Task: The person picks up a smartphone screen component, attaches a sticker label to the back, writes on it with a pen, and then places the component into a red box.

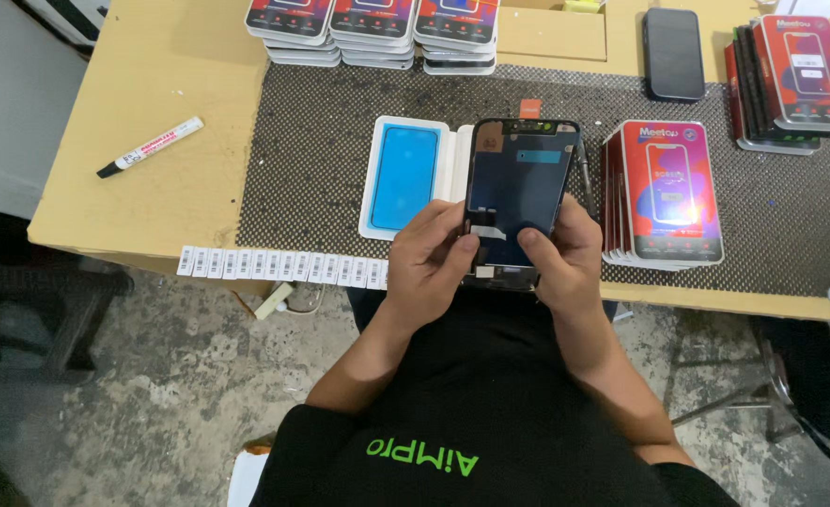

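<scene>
2 hands at work over the near edge of the desk [152, 188]. Beneath them, a dark dotted mat [340, 169]. Right of the right hand [570, 258], a stack of colourful boxes [668, 192]. Between both hands, a black phone screen panel [518, 188], back side up, tilted above the mat; left hand [429, 258] and right hand clamped on its lower edges, thumbs pressed on its surface. Just left of the left hand, a white tray with blue film [403, 176]. Farther left, a white marker pen [150, 146].

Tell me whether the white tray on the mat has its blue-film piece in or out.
In. The white tray lies flat on the mat with the blue-film piece seated inside its recess.
</scene>
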